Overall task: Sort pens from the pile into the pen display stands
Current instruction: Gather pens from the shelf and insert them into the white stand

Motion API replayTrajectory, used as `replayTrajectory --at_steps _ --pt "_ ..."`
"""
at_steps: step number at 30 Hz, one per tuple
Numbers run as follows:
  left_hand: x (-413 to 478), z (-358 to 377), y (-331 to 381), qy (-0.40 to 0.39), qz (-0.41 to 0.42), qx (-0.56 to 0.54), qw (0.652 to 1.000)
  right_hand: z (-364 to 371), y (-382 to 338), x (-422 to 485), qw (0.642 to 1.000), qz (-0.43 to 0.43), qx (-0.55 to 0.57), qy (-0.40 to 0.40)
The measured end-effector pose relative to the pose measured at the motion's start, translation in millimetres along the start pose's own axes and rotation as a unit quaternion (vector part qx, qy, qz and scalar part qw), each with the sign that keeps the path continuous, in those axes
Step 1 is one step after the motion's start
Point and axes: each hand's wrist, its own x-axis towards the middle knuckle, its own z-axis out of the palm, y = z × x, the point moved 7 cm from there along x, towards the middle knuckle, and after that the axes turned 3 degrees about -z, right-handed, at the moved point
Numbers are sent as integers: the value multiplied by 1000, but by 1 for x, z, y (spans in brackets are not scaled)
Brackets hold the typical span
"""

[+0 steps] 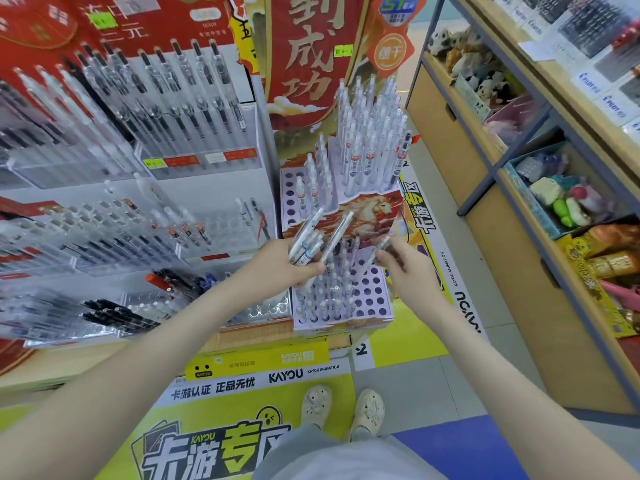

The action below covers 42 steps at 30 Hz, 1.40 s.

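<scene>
My left hand (277,263) grips a bundle of several clear white pens (310,239), fanned upward over the front pen stand. My right hand (403,268) pinches a single pen (381,244) by its top end, just right of the bundle and above the stand's open holes. The lilac pen display stand (372,299) has rows of round holes; its left half holds several upright pens, while the right holes show bare. Behind it a taller tier (367,140) is packed with upright white pens.
Clear acrylic racks of black-ink pens (145,133) fill the left shelf. A red cardboard sign (311,57) stands behind the stand. A wooden shelf unit (540,216) with toys and boxes lines the right. Yellow floor graphics and my shoes (343,407) lie below.
</scene>
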Motion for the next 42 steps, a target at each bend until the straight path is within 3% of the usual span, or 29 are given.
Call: replayTrajectory --at_steps 7,13,16,22,26,31,34,39,42 --pt "-5 -2 -2 0 10 -28 1000 -7 -16 3 998 -44 13 45" --pt "-4 2 0 -7 9 -36 999 20 2 6 998 -34 -43 -44" --pt "-2 2 -1 -6 3 -44 999 29 8 8 998 -10 -43 -46" --pt "0 5 -1 -9 0 -43 999 34 11 12 987 2 -147 -66" --pt "1 9 4 -14 12 -7 1000 12 -27 -1 1000 -29 -9 5" --pt "2 22 13 -61 26 24 997 15 -62 -4 975 28 217 -42" --pt "3 21 17 -54 44 5 998 5 -61 -4 967 27 254 -24" --pt "0 17 10 -63 49 -7 997 -30 -31 -10 958 42 263 102" --pt "-1 20 2 -81 46 -17 995 -26 -21 -12 973 46 210 81"
